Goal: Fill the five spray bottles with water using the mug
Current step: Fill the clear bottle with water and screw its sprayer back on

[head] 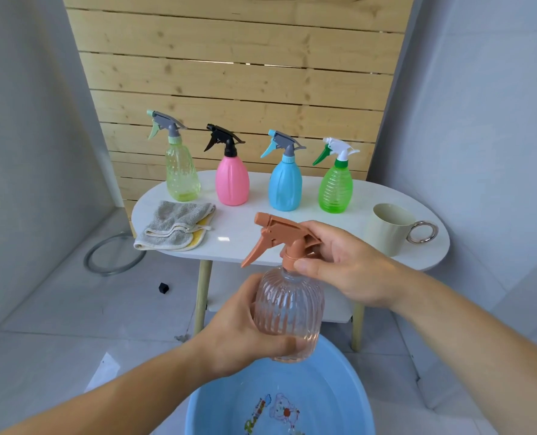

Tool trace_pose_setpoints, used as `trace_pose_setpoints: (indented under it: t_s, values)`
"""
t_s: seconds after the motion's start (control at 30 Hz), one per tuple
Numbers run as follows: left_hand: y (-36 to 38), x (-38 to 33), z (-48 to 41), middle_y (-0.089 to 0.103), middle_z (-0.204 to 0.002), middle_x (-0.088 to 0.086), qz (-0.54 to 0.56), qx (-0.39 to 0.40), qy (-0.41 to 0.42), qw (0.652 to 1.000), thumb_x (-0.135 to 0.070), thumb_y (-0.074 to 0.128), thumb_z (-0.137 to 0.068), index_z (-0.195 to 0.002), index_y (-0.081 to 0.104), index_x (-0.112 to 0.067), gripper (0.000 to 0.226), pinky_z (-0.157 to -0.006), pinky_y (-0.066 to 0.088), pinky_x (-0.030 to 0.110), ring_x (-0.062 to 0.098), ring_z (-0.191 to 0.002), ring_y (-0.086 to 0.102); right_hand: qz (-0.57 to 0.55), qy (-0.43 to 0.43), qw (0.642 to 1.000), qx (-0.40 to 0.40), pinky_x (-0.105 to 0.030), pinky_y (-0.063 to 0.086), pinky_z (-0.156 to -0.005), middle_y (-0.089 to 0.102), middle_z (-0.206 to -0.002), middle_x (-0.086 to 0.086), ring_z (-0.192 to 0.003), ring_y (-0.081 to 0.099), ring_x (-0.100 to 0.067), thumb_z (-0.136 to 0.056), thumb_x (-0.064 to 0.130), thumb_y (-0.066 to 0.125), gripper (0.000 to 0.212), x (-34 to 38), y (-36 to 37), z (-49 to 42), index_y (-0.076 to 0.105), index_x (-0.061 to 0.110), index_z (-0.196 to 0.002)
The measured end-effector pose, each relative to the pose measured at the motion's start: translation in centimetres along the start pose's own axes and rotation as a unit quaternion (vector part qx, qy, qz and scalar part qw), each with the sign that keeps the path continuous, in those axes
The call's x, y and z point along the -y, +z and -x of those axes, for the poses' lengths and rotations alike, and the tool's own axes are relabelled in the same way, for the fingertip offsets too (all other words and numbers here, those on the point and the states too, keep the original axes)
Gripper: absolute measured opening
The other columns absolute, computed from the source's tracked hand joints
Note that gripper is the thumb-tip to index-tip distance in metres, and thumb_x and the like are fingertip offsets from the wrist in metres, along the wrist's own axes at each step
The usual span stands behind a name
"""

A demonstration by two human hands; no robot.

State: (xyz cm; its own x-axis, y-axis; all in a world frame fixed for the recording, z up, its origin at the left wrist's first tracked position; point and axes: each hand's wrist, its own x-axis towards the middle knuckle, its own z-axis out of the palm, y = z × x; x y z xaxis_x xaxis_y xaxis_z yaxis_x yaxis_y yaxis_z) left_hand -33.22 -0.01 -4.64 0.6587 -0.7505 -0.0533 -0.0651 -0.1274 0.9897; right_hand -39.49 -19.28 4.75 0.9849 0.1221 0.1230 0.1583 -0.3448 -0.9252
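Observation:
A clear ribbed spray bottle (289,312) with a brown trigger head (276,237) is held upright over a blue basin (339,390). My left hand (245,328) grips its body from the left. My right hand (342,265) pinches the brown collar at the neck. On the white oval table (235,237) stand a yellow-green bottle (181,171), a pink bottle (232,180), a blue bottle (285,186) and a green bottle (336,189) in a row. A cream mug (386,229) with a metal ring handle sits at the table's right end.
A folded grey and yellow cloth (176,227) lies on the table's left side. A wooden slat panel (235,73) stands behind the table. A hose ring (113,255) and a small black cap (164,288) lie on the tiled floor at the left.

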Motion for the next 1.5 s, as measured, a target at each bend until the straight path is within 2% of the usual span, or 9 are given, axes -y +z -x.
trace_pose_setpoints:
  t_s: [0.2,0.4,0.57,0.73,0.93,1.07,1.13,1.27,1.5]
  values:
    - [-0.2,0.0,-0.1,0.073,-0.119,-0.001,-0.016,0.008,0.001,1.0,-0.021,0.097,-0.059,-0.135,0.054,-0.029,0.087,-0.097,0.06,0.042,0.02,-0.112,0.073,-0.083,0.021,0.996,0.003,-0.023,0.048,-0.087,0.058,-0.09,-0.003,-0.089,0.059,-0.011,-0.092,0.003,0.064,0.01,-0.9,-0.6,0.1,0.056,0.003,-0.097]
    - [-0.3,0.0,-0.2,0.072,-0.122,0.004,-0.01,0.007,-0.005,1.0,-0.016,0.097,-0.062,-0.137,0.053,-0.03,0.088,-0.1,0.059,0.049,0.024,-0.112,0.073,0.033,0.018,0.999,-0.034,-0.033,0.051,-0.098,0.07,-0.103,-0.009,-0.107,0.065,-0.021,-0.079,0.023,0.076,0.015,-1.2,-0.3,-0.3,0.062,0.02,-0.084]
    - [-0.2,0.3,-0.1,0.072,-0.122,0.007,0.002,0.012,-0.014,1.0,-0.023,0.098,-0.057,-0.135,0.054,-0.029,0.09,-0.099,0.059,0.052,0.027,-0.112,0.073,0.024,0.009,0.999,-0.036,-0.03,0.053,-0.094,0.064,-0.095,-0.008,-0.104,0.063,-0.02,-0.086,0.016,0.071,0.013,-1.5,0.3,-0.2,0.061,0.015,-0.094]
    - [-0.3,-0.1,-0.5,0.073,-0.121,0.007,0.017,0.006,-0.01,1.0,-0.022,0.096,-0.056,-0.135,0.054,-0.027,0.089,-0.098,0.06,0.048,0.026,-0.112,0.074,-0.027,-0.005,0.998,-0.064,-0.034,0.051,-0.097,0.059,-0.083,0.013,-0.095,0.062,-0.012,-0.084,0.015,0.07,0.03,-1.4,0.5,-0.4,0.061,0.004,-0.11]
    - [-0.2,0.2,-0.6,0.072,-0.122,0.007,0.005,0.014,-0.02,1.0,-0.019,0.096,-0.061,-0.135,0.053,-0.027,0.086,-0.1,0.059,0.052,0.027,-0.113,0.073,-0.047,0.003,0.998,-0.046,-0.028,0.049,-0.094,0.059,-0.086,0.005,-0.099,0.062,-0.012,-0.085,0.017,0.067,0.038,-1.7,0.4,-0.2,0.06,0.011,-0.122]
    - [-0.2,0.3,-0.7,0.071,-0.122,0.011,0.011,0.009,-0.023,1.0,-0.017,0.096,-0.061,-0.135,0.054,-0.025,0.086,-0.101,0.057,0.056,0.03,-0.112,0.073,-0.004,0.008,0.996,-0.088,-0.03,0.051,-0.092,0.059,-0.082,0.004,-0.089,0.061,-0.008,-0.081,0.02,0.074,0.028,-2.1,0.7,-0.5,0.062,0.013,-0.105]
    - [-0.1,0.3,-0.7,0.071,-0.122,0.012,0.009,0.016,-0.024,1.0,-0.016,0.096,-0.063,-0.135,0.053,-0.024,0.084,-0.1,0.057,0.057,0.031,-0.112,0.073,0.001,0.006,0.995,-0.096,-0.029,0.052,-0.089,0.062,-0.09,-0.011,-0.089,0.059,-0.007,-0.08,0.024,0.074,0.033,-2.0,0.9,-0.5,0.063,0.016,-0.109]
    - [-0.2,0.4,-0.6,0.071,-0.124,0.009,0.014,0.011,-0.021,1.0,-0.02,0.097,-0.06,-0.136,0.053,-0.025,0.088,-0.101,0.058,0.054,0.028,-0.114,0.072,-0.075,0.011,0.997,-0.033,-0.035,0.051,-0.101,0.061,-0.1,-0.027,-0.11,0.066,-0.017,-0.092,0.001,0.065,0.035,-1.7,0.3,-0.1,0.058,0.006,-0.126]
    - [-0.2,0.6,-0.6,0.073,-0.122,0.008,0.02,0.003,-0.027,0.999,-0.023,0.097,-0.057,-0.135,0.054,-0.025,0.09,-0.102,0.057,0.055,0.028,-0.113,0.073,-0.034,0.012,0.993,-0.11,-0.033,0.055,-0.093,0.072,-0.086,-0.006,-0.098,0.072,-0.019,-0.087,-0.001,0.071,0.024,-2.3,1.2,-0.5,0.063,0.003,-0.109]
